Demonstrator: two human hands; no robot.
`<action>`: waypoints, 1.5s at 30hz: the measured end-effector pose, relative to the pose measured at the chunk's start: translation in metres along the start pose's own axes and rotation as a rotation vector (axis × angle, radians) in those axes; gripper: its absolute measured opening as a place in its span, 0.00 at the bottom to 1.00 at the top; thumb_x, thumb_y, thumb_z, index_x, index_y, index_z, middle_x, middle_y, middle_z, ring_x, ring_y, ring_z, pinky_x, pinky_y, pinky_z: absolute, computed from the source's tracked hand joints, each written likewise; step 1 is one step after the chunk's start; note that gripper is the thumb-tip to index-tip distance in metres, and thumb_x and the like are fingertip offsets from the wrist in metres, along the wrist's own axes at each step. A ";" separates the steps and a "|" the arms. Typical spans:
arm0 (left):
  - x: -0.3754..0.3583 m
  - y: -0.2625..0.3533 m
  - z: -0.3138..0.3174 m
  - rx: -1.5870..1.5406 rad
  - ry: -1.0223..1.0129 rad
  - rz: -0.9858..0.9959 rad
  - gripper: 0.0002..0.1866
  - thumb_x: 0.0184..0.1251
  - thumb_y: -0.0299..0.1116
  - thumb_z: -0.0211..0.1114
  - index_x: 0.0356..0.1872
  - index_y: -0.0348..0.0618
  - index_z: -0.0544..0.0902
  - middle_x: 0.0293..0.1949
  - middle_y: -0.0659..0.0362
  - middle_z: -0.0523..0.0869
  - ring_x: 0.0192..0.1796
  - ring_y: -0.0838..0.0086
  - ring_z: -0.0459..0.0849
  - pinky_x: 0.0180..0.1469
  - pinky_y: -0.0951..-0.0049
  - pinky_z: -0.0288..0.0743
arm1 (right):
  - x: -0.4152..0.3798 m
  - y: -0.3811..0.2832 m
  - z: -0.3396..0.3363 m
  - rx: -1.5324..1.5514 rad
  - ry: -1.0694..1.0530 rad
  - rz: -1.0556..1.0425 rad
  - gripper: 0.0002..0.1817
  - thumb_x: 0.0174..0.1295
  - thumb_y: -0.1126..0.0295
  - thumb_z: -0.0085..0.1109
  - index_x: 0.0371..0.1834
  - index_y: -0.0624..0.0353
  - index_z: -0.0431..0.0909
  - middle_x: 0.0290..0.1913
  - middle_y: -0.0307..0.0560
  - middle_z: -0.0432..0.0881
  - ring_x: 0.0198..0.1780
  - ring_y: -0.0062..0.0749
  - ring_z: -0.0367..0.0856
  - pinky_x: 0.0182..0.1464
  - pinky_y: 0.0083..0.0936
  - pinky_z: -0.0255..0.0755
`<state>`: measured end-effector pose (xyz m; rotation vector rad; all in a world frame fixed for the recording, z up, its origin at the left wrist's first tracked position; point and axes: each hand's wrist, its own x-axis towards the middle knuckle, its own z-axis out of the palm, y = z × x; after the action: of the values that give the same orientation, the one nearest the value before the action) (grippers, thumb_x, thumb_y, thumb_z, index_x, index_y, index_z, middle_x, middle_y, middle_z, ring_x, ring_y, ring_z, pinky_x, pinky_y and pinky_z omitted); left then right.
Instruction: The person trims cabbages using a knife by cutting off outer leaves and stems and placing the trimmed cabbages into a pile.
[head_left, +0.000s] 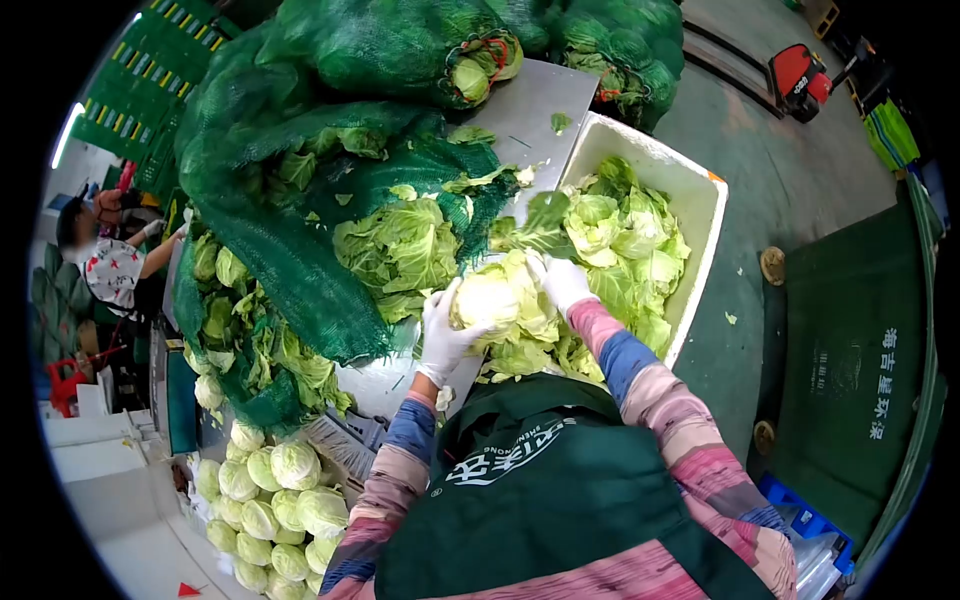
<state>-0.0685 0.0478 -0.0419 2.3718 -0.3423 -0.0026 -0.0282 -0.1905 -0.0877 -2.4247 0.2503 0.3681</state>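
Observation:
A pale cabbage [488, 302] is held between my two white-gloved hands at the table's edge. My left hand [446, 338] curves round its left side, thumb beneath and fingers up along it. On the other side, my right hand [562, 282] has its fingers closed at the outer leaves; what exactly they pinch is partly hidden. Beyond lies a leafy green cabbage [398, 248] on an opened green mesh sack [285, 245]. To the right, a white foam box [708, 215] is heaped with loose cabbage leaves [635, 235].
Full mesh sacks of cabbages [380, 50] stand along the far side of the metal table [540, 95]. Trimmed cabbages [270, 500] are piled at lower left, near a brush [340, 445]. A large green bin [850, 370] stands at right. Another person [110, 265] works at far left.

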 end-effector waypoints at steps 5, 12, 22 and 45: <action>0.010 -0.026 0.008 -0.124 0.149 -0.227 0.33 0.55 0.36 0.74 0.61 0.36 0.74 0.46 0.50 0.80 0.49 0.58 0.79 0.58 0.63 0.71 | -0.031 -0.006 0.021 0.044 0.073 -0.017 0.26 0.71 0.46 0.42 0.43 0.58 0.80 0.36 0.63 0.83 0.40 0.58 0.82 0.44 0.47 0.74; 0.026 0.021 0.023 -0.036 0.198 -0.376 0.40 0.41 0.47 0.80 0.53 0.38 0.69 0.52 0.44 0.70 0.58 0.52 0.69 0.62 0.60 0.65 | -0.057 -0.012 0.005 0.211 0.194 -0.081 0.27 0.71 0.48 0.43 0.63 0.55 0.71 0.32 0.63 0.82 0.34 0.58 0.81 0.37 0.45 0.74; 0.003 0.021 0.029 0.009 0.235 -0.167 0.46 0.36 0.44 0.82 0.57 0.32 0.68 0.54 0.42 0.71 0.58 0.52 0.71 0.62 0.61 0.67 | -0.038 -0.064 -0.012 -0.180 0.035 -0.573 0.32 0.70 0.44 0.40 0.70 0.51 0.63 0.31 0.57 0.84 0.31 0.53 0.83 0.36 0.43 0.77; -0.018 0.031 0.024 -0.594 0.332 -0.488 0.45 0.41 0.35 0.80 0.63 0.32 0.67 0.59 0.47 0.69 0.62 0.58 0.70 0.66 0.64 0.64 | -0.019 -0.029 0.017 -0.034 -0.068 -0.269 0.29 0.70 0.43 0.41 0.61 0.52 0.75 0.34 0.60 0.84 0.36 0.56 0.83 0.40 0.45 0.75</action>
<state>-0.0955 0.0147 -0.0404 1.7682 0.3586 0.0532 -0.0413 -0.1559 -0.0765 -2.4335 -0.1126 0.3339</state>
